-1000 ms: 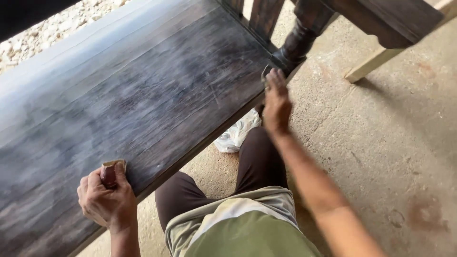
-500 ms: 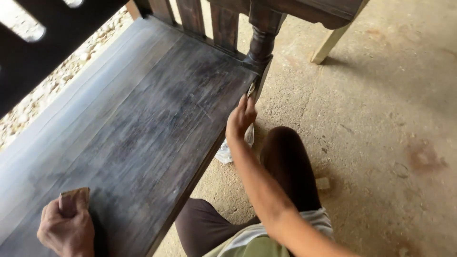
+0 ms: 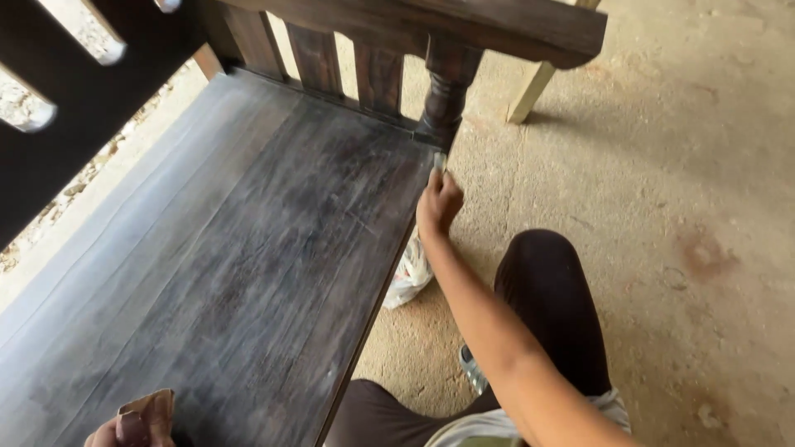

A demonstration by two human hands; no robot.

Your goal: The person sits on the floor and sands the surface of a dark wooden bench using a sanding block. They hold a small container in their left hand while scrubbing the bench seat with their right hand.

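The dark wooden bench seat [image 3: 248,273] looks scuffed pale over most of its surface — sanding well along. The right hand [image 3: 437,205] has its fingers clenched on a small pad [image 3: 440,160] at the far right corner; the left hand [image 3: 124,429] grasps brown sandpaper [image 3: 151,407] at the near edge.

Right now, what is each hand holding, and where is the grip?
Right hand: a small grey pad, gripped at its lower end, against the bench seat corner. Left hand: folded brown sandpaper, pinched at its lower edge.
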